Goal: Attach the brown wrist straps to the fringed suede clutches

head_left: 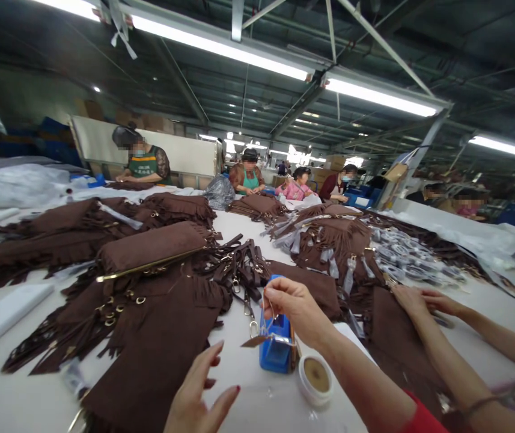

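Your right hand (291,307), at lower centre of the frame, pinches a thin metal clip above the blue tape dispenser (276,343). Your left hand (196,394), bottom centre, hovers with fingers spread wide, empty, beside the brown fringed suede pieces (149,337) on the table (23,397).

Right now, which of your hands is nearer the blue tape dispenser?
Right. The right hand is raised directly over the blue tape dispenser, fingers pinched just above its top. The left hand hovers open lower and to its left, above the white table, clear of it.
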`<state>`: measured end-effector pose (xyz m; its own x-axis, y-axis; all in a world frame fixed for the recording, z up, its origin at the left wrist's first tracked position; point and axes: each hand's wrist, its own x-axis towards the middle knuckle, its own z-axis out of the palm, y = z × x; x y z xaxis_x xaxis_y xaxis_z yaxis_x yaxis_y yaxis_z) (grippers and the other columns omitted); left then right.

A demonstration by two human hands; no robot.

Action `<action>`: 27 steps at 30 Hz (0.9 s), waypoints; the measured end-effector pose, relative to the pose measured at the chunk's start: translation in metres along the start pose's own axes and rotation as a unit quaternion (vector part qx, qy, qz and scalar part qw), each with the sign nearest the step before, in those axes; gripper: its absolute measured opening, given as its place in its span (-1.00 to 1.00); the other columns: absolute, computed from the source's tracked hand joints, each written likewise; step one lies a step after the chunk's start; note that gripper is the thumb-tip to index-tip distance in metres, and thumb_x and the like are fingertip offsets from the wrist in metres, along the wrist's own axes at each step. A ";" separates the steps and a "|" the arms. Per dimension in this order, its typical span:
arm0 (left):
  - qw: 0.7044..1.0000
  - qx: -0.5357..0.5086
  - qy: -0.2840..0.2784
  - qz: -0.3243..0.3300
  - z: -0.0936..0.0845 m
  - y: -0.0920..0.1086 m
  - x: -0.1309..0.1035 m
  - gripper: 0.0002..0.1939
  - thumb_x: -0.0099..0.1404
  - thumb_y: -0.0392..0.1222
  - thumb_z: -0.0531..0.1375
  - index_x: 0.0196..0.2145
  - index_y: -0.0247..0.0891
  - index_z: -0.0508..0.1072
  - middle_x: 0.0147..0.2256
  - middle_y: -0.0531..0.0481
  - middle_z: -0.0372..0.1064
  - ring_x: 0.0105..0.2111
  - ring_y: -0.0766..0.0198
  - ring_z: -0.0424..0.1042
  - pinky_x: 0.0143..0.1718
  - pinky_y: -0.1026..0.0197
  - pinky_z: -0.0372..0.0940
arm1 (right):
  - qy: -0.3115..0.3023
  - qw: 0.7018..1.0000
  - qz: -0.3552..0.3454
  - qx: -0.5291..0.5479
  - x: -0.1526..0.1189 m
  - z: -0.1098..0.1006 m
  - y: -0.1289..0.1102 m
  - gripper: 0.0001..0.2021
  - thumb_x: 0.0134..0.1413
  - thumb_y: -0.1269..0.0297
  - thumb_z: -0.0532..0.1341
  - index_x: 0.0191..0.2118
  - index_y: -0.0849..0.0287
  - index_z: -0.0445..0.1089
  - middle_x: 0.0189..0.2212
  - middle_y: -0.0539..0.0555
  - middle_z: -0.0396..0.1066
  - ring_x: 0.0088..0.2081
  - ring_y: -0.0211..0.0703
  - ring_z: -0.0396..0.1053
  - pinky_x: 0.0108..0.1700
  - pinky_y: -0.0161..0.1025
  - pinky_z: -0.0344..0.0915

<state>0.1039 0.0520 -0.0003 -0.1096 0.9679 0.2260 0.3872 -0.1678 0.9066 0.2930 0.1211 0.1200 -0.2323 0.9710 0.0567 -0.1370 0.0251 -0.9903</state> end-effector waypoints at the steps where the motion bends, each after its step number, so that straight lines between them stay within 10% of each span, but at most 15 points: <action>1: 0.999 -0.026 -0.023 -0.031 0.010 0.014 0.005 -0.38 -0.08 -0.09 0.27 -0.01 -0.17 0.34 -0.13 -0.05 0.41 -0.22 0.16 0.41 -0.30 0.21 0.36 | -0.006 1.000 0.003 0.002 -0.001 0.005 0.001 -0.74 -0.16 0.12 0.29 -0.48 0.22 0.32 -0.59 -0.05 0.39 -0.58 -0.36 0.31 -0.48 -0.37 0.16; 5: 0.983 -0.112 -0.123 -0.084 0.044 0.044 0.024 -0.36 -0.09 -0.11 0.25 0.00 -0.21 0.30 -0.26 -0.05 0.42 -0.29 0.19 0.39 -0.42 0.25 0.29 | -0.023 0.999 0.030 0.024 -0.005 0.026 0.007 -0.74 -0.20 0.12 0.29 -0.50 0.21 0.31 -0.60 -0.05 0.39 -0.59 -0.37 0.29 -0.53 -0.39 0.13; 9: 0.969 -0.165 -0.128 -0.130 0.053 0.031 0.031 -0.69 -0.01 0.03 0.12 -0.48 -0.29 0.44 -0.60 0.02 0.35 -0.56 0.29 0.30 -0.54 0.27 0.19 | -0.044 0.998 0.046 0.025 -0.007 0.032 0.021 -0.77 -0.16 0.14 0.27 -0.50 0.20 0.30 -0.60 -0.08 0.38 -0.61 -0.38 0.27 -0.55 -0.40 0.12; 18: 0.934 -0.222 -0.099 -0.261 0.005 0.004 0.004 -0.70 -0.04 0.02 0.21 -0.53 -0.32 0.40 -0.80 0.18 0.11 -0.76 0.50 0.01 -0.68 0.37 -0.15 | 0.006 0.998 0.033 -0.055 -0.006 0.022 0.058 -0.74 -0.11 0.07 0.19 -0.44 0.20 0.26 -0.51 -0.01 0.37 -0.51 -0.30 0.30 -0.42 -0.32 0.12; 27: 0.911 -0.270 -0.005 -0.311 -0.029 -0.022 -0.028 -0.64 -0.15 0.05 0.29 -0.50 -0.32 0.43 -0.77 0.15 0.17 -0.76 0.52 0.01 -0.67 0.36 -0.17 | -0.092 0.986 0.135 -0.004 -0.058 0.072 0.141 -0.62 -0.24 0.28 0.25 -0.21 0.18 0.19 -0.47 -0.09 0.24 -0.49 -0.35 0.20 -0.43 -0.36 0.12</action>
<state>0.0722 0.0233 -0.0163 -0.1436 0.9085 -0.3925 -0.2546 0.3493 0.9018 0.2182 0.0517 -0.0134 -0.4306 0.8826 -0.1887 -0.0392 -0.2272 -0.9731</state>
